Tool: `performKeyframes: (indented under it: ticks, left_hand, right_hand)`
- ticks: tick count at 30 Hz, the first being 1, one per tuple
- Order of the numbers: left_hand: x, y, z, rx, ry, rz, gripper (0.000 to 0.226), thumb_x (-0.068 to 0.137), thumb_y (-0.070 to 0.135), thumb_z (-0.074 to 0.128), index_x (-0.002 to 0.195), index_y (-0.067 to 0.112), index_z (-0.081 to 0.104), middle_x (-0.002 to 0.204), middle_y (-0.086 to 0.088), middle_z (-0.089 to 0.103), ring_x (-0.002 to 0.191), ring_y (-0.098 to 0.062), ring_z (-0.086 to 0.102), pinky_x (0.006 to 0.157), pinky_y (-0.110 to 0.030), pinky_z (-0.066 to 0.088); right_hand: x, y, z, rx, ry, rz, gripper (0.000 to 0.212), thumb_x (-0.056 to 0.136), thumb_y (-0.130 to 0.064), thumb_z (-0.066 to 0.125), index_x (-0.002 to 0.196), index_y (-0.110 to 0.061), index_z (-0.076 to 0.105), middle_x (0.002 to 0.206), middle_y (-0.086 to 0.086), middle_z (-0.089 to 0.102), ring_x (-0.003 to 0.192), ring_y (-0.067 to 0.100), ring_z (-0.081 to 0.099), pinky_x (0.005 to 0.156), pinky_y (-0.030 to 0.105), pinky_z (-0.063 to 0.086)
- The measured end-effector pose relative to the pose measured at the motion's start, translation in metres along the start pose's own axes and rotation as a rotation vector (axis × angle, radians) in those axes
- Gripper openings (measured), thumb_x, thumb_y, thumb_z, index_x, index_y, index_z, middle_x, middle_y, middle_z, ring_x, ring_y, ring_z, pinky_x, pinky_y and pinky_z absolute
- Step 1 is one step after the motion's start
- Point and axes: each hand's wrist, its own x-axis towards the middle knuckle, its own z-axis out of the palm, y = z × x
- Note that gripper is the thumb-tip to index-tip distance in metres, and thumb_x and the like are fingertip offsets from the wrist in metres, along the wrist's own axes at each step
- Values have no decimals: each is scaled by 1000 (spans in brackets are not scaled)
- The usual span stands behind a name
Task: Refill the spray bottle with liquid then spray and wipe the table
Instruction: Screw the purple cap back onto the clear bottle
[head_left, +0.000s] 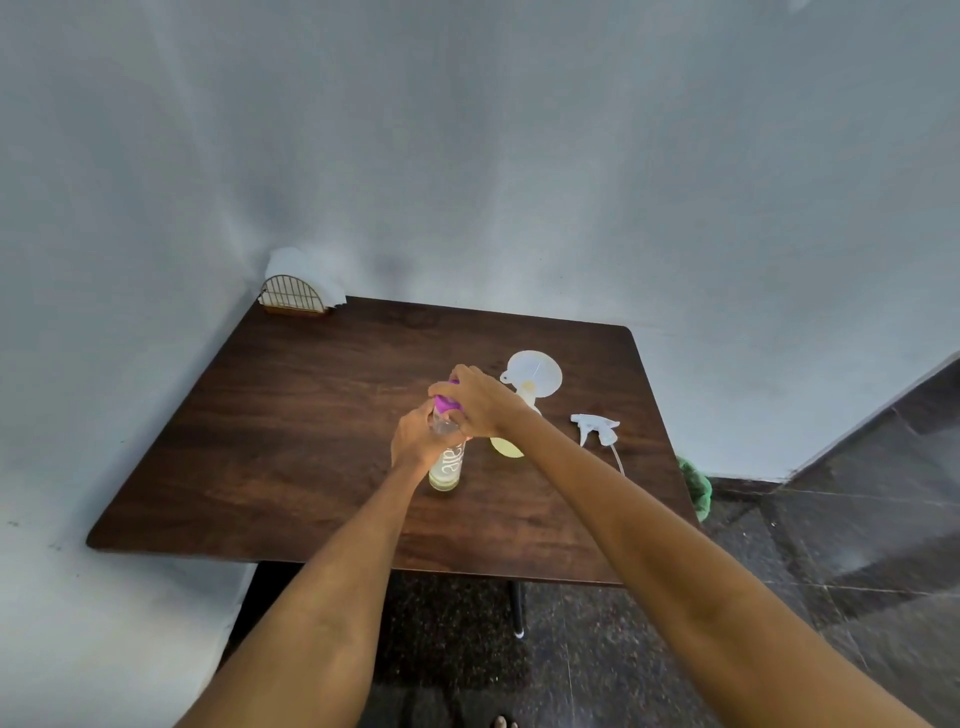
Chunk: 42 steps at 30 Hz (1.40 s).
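Note:
A clear plastic bottle (448, 467) with a little pale liquid stands upright in the middle of the dark wooden table (291, 426). My left hand (415, 439) grips its upper part. My right hand (480, 400) is closed over its purple cap (444, 402). Just behind my right hand, a pale yellow funnel (535, 373) sits in the mouth of the spray bottle (506, 447), whose body my wrist mostly hides. The white trigger sprayer head (597, 428) with its dip tube lies loose on the table to the right.
A wire napkin holder (292, 297) with white tissues stands at the table's far left corner against the wall. Something green (696, 488) hangs by the table's right edge. Pale walls close in behind and at left; dark tiled floor (831, 545) lies to the right.

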Motion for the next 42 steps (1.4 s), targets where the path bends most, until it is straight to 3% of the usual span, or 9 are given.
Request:
performKeyframes:
  ticks: [8, 14, 21, 26, 29, 32, 35, 38, 42]
  left_hand:
    - [-6, 8, 5, 39, 5, -31, 41, 67, 41, 77, 97, 19, 61, 89, 1, 66, 87, -19, 63, 67, -26, 40]
    - [-2, 7, -2, 1, 14, -32, 51, 65, 38, 80, 108, 18, 62, 100, -4, 70, 95, -22, 65, 70, -27, 45]
    - [-4, 3, 3, 22, 6, -25, 58, 66, 42, 79, 116, 19, 59, 101, -3, 69, 97, -20, 64, 73, -29, 46]
    - [1, 2, -3, 53, -19, -44, 59, 66, 44, 79, 115, 20, 58, 105, -3, 68, 98, -21, 64, 81, -34, 50]
    - [1, 3, 0, 44, -23, -31, 58, 65, 43, 79, 116, 22, 58, 104, -1, 68, 98, -21, 64, 82, -35, 51]
    - [2, 3, 0, 21, -18, -34, 58, 65, 41, 79, 116, 23, 59, 106, -2, 69, 100, -21, 64, 83, -34, 50]
    - [4, 2, 0, 45, -23, -29, 61, 65, 42, 79, 119, 21, 57, 110, -3, 68, 102, -22, 63, 85, -36, 49]
    - [3, 4, 1, 74, -21, -23, 60, 66, 44, 78, 117, 21, 57, 108, -3, 67, 101, -22, 62, 83, -35, 49]
    - [3, 3, -2, 46, -22, -42, 58, 64, 43, 79, 114, 21, 59, 107, -3, 69, 99, -21, 63, 82, -34, 50]
  right_hand:
    - [12, -16, -9, -80, 58, 310, 46, 90, -49, 51, 79, -5, 61, 66, 6, 54, 73, 22, 60, 67, 28, 44]
    - [13, -7, -27, 279, -173, 140, 43, 89, -16, 56, 131, -10, 52, 134, 11, 55, 121, 28, 52, 97, 30, 43]
    - [16, -7, -31, 83, -85, 247, 38, 89, -36, 58, 89, 1, 64, 75, 9, 64, 58, 18, 56, 66, 27, 48]
    - [18, -3, -40, 104, -201, 140, 45, 86, -24, 64, 125, -4, 55, 115, 10, 62, 105, 25, 57, 84, 28, 44]
    - [13, -3, -39, 58, -132, 198, 33, 87, -34, 60, 87, -2, 64, 79, 8, 64, 78, 23, 61, 71, 29, 45]
    - [11, 0, -40, -21, -8, 321, 54, 93, -50, 43, 59, -8, 46, 56, 1, 51, 56, 17, 52, 64, 29, 43]
    - [10, 2, -44, 75, 15, 225, 22, 90, -26, 55, 92, -6, 62, 95, 9, 66, 90, 24, 61, 77, 31, 47]
    - [11, -1, -40, 254, -139, 127, 44, 84, -11, 61, 127, -9, 50, 126, 10, 59, 113, 25, 56, 91, 31, 50]
    - [9, -3, -36, 97, -30, 261, 36, 95, -32, 45, 119, -7, 50, 102, 11, 65, 83, 25, 61, 82, 36, 50]
